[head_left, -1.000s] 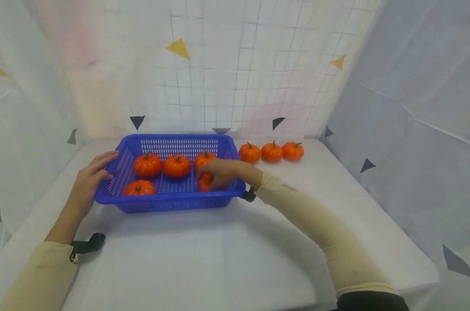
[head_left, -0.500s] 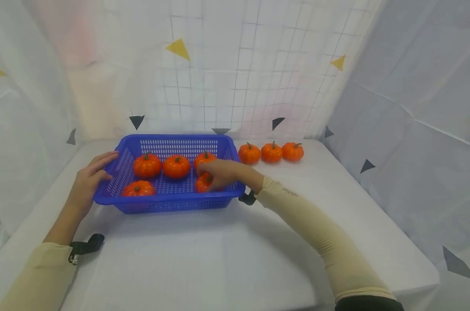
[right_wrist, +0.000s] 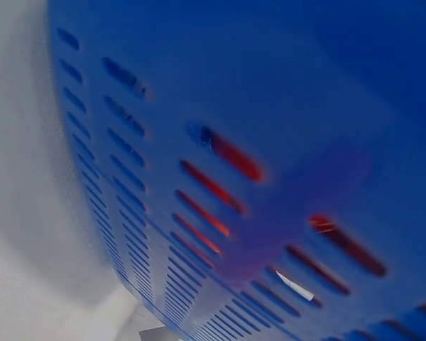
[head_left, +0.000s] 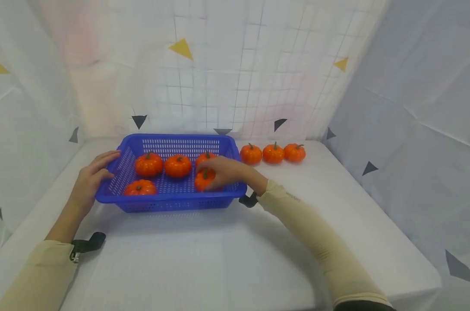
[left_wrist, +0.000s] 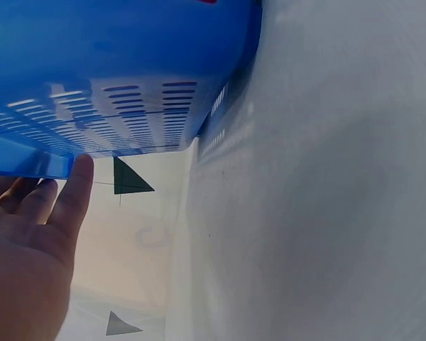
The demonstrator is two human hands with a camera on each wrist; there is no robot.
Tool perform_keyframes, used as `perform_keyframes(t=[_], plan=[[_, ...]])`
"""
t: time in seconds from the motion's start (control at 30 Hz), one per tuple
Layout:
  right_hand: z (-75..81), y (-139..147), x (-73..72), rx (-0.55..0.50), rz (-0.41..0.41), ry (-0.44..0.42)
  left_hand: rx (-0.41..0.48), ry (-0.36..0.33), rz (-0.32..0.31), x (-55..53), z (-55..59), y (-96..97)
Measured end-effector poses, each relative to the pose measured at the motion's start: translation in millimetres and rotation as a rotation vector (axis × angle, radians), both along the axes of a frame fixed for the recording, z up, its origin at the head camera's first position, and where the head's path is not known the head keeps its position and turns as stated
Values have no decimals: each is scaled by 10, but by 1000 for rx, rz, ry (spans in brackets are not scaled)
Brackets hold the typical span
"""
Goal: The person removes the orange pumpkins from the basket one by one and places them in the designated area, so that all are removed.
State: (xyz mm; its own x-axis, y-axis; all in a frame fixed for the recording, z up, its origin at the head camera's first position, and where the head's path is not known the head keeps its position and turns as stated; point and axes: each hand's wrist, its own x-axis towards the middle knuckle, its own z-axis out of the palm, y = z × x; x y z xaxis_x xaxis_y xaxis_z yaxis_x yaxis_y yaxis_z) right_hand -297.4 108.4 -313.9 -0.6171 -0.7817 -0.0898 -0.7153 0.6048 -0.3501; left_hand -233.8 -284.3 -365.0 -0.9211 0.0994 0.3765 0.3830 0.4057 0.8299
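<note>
A blue slotted plastic basket stands on the white table, several small orange pumpkins in it. My left hand holds its left rim; the thumb lies at the edge, and fingers reach under the rim in the left wrist view. Inside the right end, my right hand holds a pumpkin, thumb in front and fingers behind the green stem. Behind it is another pumpkin, partly covered by that hand. Further left sit a middle pumpkin, a back-left pumpkin and a front-left pumpkin.
Three more pumpkins stand in a row right of the basket: a near one, a middle one and a far one. White sheeting with triangles hangs behind. The basket wall fills most of the right wrist view.
My right hand has risen slightly over its pumpkin, and more of the pumpkin and its stem shows now. My left hand keeps its place on the rim.
</note>
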Motion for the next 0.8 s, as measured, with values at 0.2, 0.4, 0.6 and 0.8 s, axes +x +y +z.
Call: perform_keyframes(t=[0.2,0.4,0.6,0.8], plan=[[-31,24,6,-52,-29,9,-31,14,15,-17,-13,-2],[-30,56,24,-126,-90,-28,-11,-1,11,-3,12,11],[-40,81,24,-213,-104,-39,4,1,4,-7,13,18],[-39,78,34,-223,-94,-46,-1,1,-1,-7,-2,5]])
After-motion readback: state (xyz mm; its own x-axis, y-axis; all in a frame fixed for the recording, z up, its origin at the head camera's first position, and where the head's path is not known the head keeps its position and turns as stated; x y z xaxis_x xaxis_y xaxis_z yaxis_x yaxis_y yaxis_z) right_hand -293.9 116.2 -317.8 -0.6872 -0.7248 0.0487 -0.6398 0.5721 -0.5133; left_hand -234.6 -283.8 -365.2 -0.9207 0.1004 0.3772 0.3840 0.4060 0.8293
